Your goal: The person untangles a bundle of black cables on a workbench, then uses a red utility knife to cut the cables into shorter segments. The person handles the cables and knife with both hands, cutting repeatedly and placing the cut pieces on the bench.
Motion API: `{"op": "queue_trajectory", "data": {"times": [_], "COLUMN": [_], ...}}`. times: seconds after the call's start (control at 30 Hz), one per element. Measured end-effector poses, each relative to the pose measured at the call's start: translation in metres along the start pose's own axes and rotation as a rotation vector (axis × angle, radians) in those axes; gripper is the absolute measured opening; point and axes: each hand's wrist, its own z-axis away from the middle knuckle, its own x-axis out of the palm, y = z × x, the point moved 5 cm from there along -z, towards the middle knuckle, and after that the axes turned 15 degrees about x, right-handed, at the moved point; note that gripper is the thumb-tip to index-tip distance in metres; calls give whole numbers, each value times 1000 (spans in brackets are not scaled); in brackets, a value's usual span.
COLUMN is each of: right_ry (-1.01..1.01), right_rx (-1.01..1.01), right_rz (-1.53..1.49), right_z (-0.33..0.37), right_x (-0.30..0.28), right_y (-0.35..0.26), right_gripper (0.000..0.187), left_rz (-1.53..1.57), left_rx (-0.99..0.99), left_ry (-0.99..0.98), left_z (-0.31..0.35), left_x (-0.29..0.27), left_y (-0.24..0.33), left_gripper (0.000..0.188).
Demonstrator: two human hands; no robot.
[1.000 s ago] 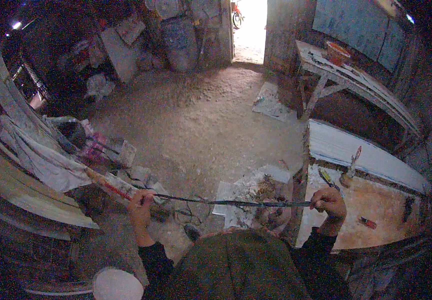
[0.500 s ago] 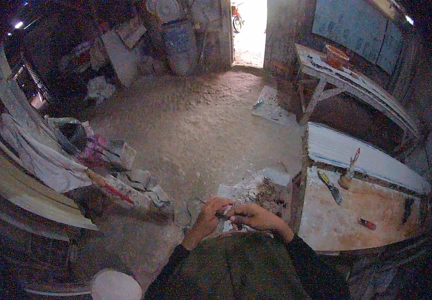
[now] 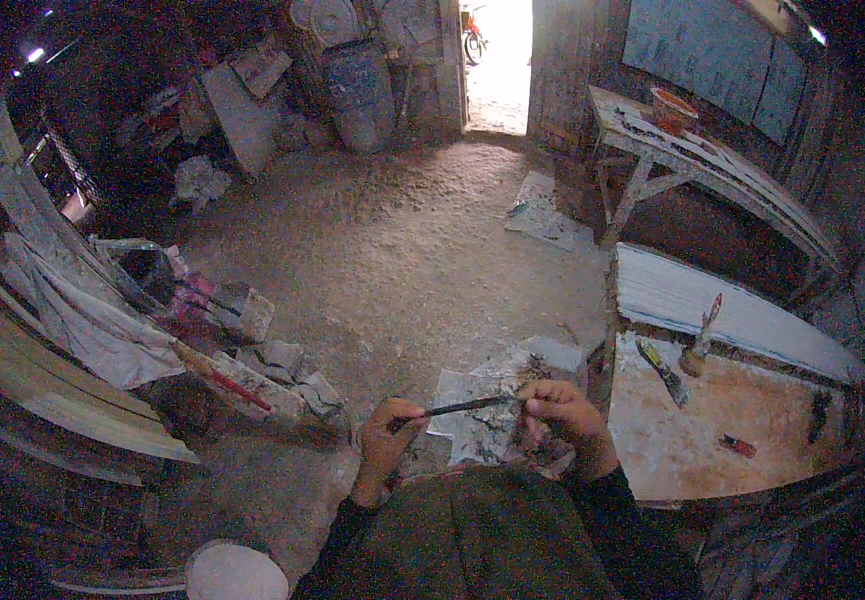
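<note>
In front of my body, both hands hold a thin dark strip (image 3: pixel 473 405) stretched nearly level between them. My left hand (image 3: pixel 386 445) pinches its left end between thumb and fingers. The right end sits in the fingers of my right hand (image 3: pixel 570 425), raised slightly higher. What the strip is made of, I cannot make out. Beneath it, pale paper sheets (image 3: pixel 458 390) littered with dark scraps lie on the floor, partly hidden by my hands.
At right, a worktable (image 3: pixel 643 455) bears a scraper (image 3: pixel 662 373) with a yellow-black handle, a paintbrush (image 3: pixel 698 350) and a small red object (image 3: pixel 737 446). Behind it stands a wooden bench (image 3: pixel 643 135) with an orange bucket (image 3: pixel 674 110). Cloth-draped boards (image 3: pixel 83 320) line the left. A white round lid-like thing (image 3: pixel 237 573) is at lower left.
My hands were close together over a small pale thing; now they are apart, the left moved left and the right moved right, with the dark strip showing between them.
</note>
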Motion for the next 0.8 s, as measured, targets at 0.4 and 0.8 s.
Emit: {"op": "queue_trajectory", "data": {"times": [0.4,0.8], "right_ry": [176,161], "right_rx": [-428,-25], "right_rz": [-156,161], "right_z": [38,-54], "right_x": [-38,19], "right_y": [-24,31], "right_gripper": [25,21], "left_rz": [-204,272], "left_rx": [-68,-235], "left_ry": [-140,102], "left_z": [-7,-23], "left_x": [4,40], "left_y": [4,-29], "left_gripper": [13,11]}}
